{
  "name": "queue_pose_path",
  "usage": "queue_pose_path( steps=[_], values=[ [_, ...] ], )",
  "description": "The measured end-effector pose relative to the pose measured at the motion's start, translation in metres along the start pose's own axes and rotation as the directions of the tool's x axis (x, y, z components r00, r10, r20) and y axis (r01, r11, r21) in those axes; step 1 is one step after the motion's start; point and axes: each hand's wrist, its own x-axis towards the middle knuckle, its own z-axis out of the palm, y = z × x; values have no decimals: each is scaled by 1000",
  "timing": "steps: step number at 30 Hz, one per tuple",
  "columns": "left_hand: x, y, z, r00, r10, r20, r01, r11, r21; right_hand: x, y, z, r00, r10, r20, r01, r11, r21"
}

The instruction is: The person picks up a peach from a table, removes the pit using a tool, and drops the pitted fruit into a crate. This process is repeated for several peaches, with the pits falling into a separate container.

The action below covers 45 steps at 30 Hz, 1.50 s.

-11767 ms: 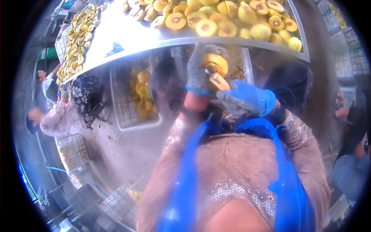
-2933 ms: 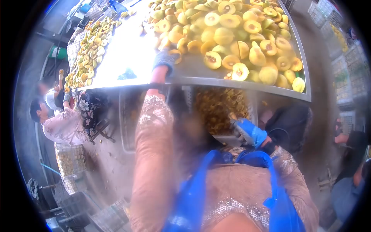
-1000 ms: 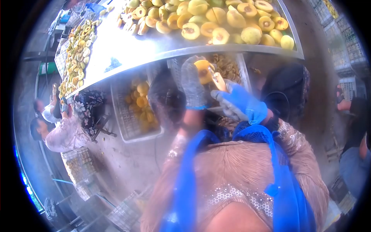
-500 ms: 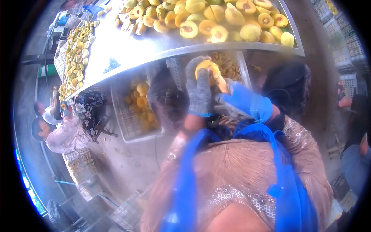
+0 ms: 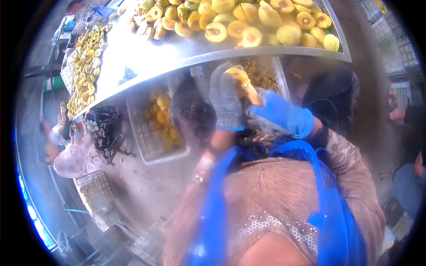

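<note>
The fruit (image 5: pixel 238 74) is a rounded piece with yellow-orange flesh, held in the left hand (image 5: pixel 227 98) just off the near edge of the desk (image 5: pixel 128 48), on the person's side of it. Its brightest side is turned toward the desk, and a browner patch shows on the side away from it. The fingers wrap it and hide much of its outline, so whether it is a half or a whole cannot be told.

The tool (image 5: pixel 253 95) has a slim, pale tan handle. Its far end meets the fruit; its working tip is hidden there. From the fruit, the handle slants rightward and away from the desk into the right hand (image 5: pixel 279 111), gripped by its near end.
</note>
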Motion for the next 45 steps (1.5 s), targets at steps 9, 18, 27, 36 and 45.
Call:
queue_pose_path(
  steps=[9, 18, 27, 36, 45],
  values=[
    [8, 3, -12, 971, -161, 175, 176, 982, -75, 1, -16, -6, 809, 418, 413, -511, 156, 845],
    [15, 3, -17, 934, -269, 236, 285, 958, -34, 4, -24, -5, 759, 463, 457, -539, 55, 840],
    [10, 5, -14, 977, -169, 131, 169, 986, 16, 7, -26, 2, 744, 510, 433, -567, 137, 812],
    [8, 17, -20, 977, -74, 198, 69, 997, 31, 4, -32, 5, 775, 435, 459, -527, 44, 849],
    [-2, 24, -21, 967, -97, 237, 183, 908, -376, 0, -20, 19, 946, 129, 298, -304, 674, 673]
  ],
)
